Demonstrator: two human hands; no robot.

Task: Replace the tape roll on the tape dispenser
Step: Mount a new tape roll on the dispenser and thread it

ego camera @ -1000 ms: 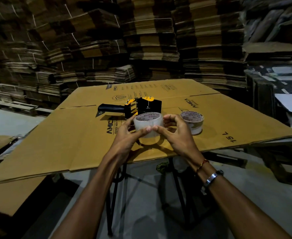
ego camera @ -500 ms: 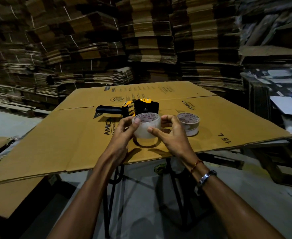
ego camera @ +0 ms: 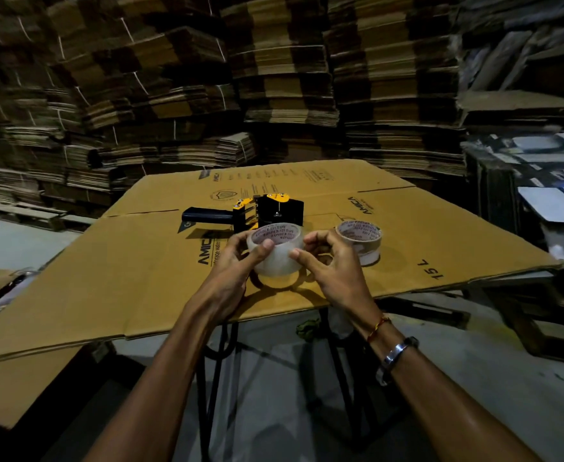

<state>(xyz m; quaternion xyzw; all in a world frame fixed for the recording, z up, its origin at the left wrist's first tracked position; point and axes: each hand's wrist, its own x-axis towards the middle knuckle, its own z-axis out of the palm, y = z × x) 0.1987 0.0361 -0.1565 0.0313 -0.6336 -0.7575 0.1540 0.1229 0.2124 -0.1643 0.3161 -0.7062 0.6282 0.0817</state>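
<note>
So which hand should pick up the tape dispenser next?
Probably the left hand: the tape dispenser lies with its handle pointing toward that side. The right hand could then keep the clear tape roll.

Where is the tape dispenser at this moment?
In the head view the tape dispenser lies on the cardboard sheet, just behind the tape roll held in both hands, handle pointing left.
</note>
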